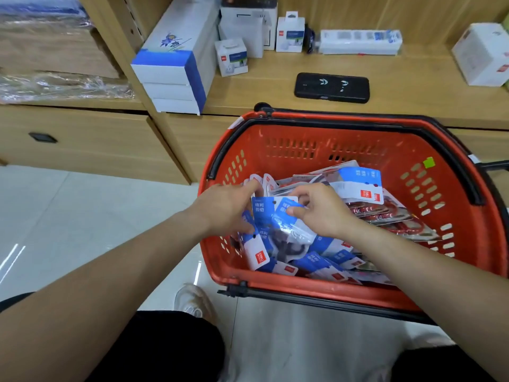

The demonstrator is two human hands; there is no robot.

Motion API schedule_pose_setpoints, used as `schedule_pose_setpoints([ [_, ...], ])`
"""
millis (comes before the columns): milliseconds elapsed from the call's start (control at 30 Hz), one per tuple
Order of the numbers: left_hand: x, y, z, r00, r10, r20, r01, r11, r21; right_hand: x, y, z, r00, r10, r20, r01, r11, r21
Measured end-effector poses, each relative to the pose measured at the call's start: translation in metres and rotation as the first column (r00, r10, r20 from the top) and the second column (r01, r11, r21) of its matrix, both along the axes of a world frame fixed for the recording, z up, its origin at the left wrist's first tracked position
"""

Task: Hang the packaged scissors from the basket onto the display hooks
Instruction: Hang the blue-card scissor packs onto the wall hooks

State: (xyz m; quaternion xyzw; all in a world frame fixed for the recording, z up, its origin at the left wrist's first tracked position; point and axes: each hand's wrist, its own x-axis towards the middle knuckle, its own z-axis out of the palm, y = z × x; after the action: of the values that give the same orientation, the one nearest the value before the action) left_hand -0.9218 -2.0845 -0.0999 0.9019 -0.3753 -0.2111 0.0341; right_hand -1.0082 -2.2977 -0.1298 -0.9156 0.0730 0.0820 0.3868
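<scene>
Many blue-and-white carded scissor packs (316,261) heaped in red perforated plastic basket (303,142). Left hand (225,208) grips small bunch near left wall. Right hand (322,210), just beside, pinches top card, probably aligning hang holes for hooks. Hooks out of view.

The basket (303,135) in front of me is smooth red plastic with a dull sheen, its handles (472,193) matt black plastic. The scissor packs (360,186) in it are glossy printed card under clear, shiny film. The counter (275,86) is matt wood-grain laminate carrying white cardboard boxes (170,75) and a phone (332,87) in a matt black case, and the floor (68,216) is polished, reflective tile.
</scene>
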Motion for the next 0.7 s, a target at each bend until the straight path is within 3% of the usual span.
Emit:
schedule_pose_setpoints([
  [167, 0.015, -0.014, -0.001, 0.956, 0.154, -0.250, -0.195, 0.969, -0.149, 0.009, -0.024, 0.017, 0.957, -0.270, 0.105, 0.245, 0.947, 0.208],
  [400, 0.029, -0.011, 0.026, 0.917, -0.048, -0.397, 0.089, 0.992, 0.086, 0.009, -0.059, 0.023, 0.912, -0.363, 0.194, 0.344, 0.931, 0.126],
  [567, 0.016, -0.011, 0.015, 0.952, -0.123, -0.281, 0.176, 0.970, 0.169, 0.006, -0.067, 0.021, 0.914, -0.370, 0.170, 0.348, 0.926, 0.146],
  [700, 0.019, -0.003, 0.017, 0.964, -0.115, -0.239, 0.096, 0.991, -0.090, 0.005, -0.064, 0.026, 0.924, -0.343, 0.167, 0.306, 0.928, 0.213],
])
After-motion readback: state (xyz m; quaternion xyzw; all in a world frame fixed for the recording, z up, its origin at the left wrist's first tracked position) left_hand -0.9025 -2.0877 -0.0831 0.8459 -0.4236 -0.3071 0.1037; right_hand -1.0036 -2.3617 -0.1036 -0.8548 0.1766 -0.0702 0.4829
